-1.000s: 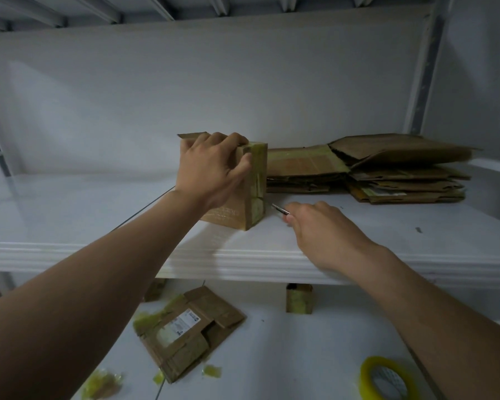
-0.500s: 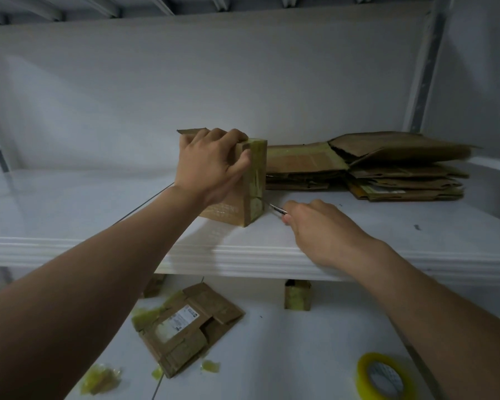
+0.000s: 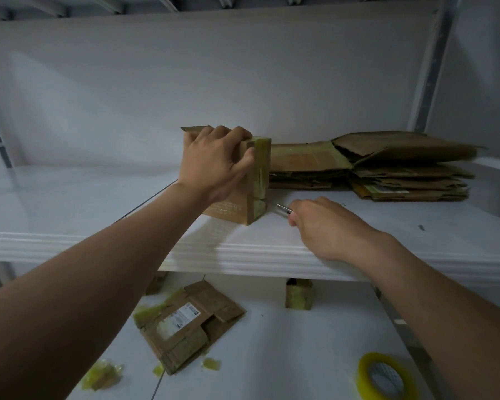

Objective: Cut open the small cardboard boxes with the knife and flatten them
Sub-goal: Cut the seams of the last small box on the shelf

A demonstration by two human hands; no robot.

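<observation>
Box [image 3: 241, 207], left hand [image 3: 214, 166]: 1 | knife [image 3: 282, 210], right hand [image 3: 326, 226]: 1

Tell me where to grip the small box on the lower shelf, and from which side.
Probably by the side walls of the small box, from the front: it stands upright under the edge of the upper shelf, which seems to block a reach from above.
</observation>
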